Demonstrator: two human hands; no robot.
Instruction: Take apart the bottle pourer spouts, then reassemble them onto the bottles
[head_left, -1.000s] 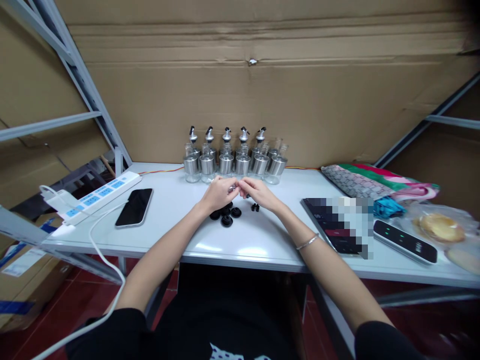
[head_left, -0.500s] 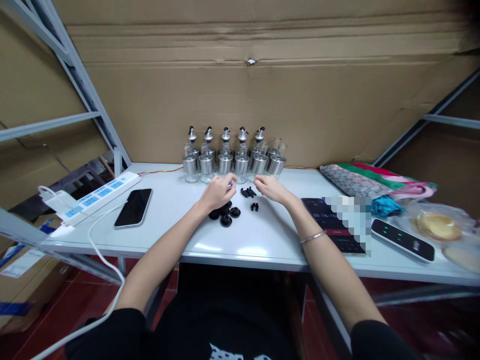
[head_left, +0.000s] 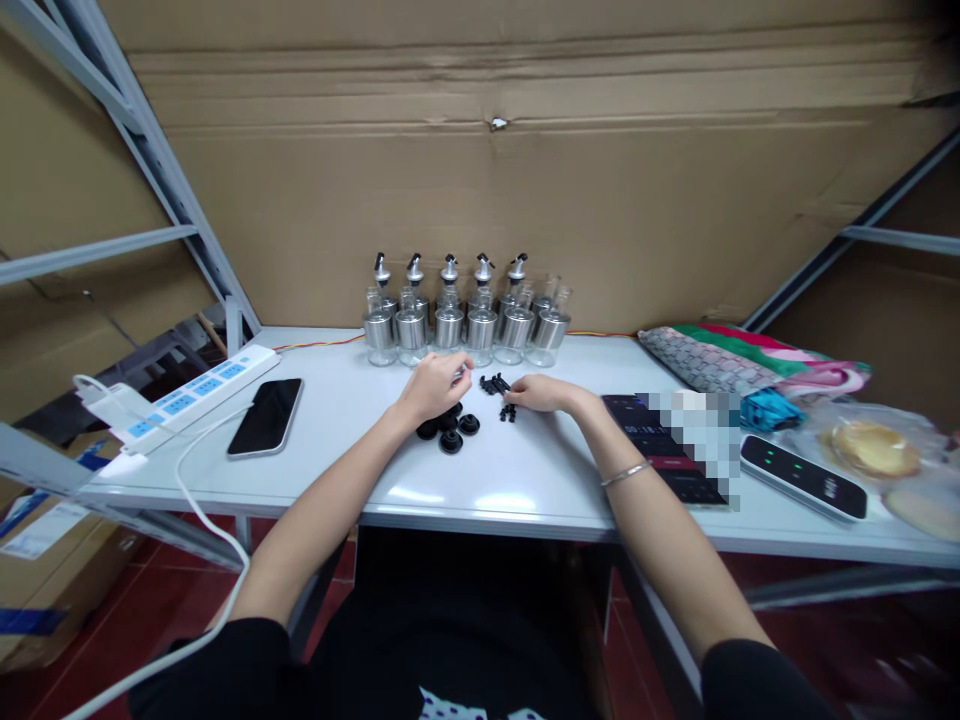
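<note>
A white power strip (head_left: pixel 196 391) lay at the table's far left, with a dark phone (head_left: pixel 265 415) face up beside it. The left hand (head_left: pixel 433 386) was curled shut on a small silvery part (head_left: pixel 458 373), lifted just above a cluster of black round caps (head_left: pixel 448 430) on the white table (head_left: pixel 525 480). Behind them stood a row of glass oil bottles (head_left: pixel 465 320) with steel bands and pourer tops. The right hand (head_left: pixel 541 393) rested flat, fingers loosely apart, its tips touching small black stoppers (head_left: pixel 496 385). Further right were a tablet (head_left: pixel 660 450), a patterned pouch (head_left: pixel 697 365), a black device with green lights (head_left: pixel 802 478) and bagged bread (head_left: pixel 874 450).
</note>
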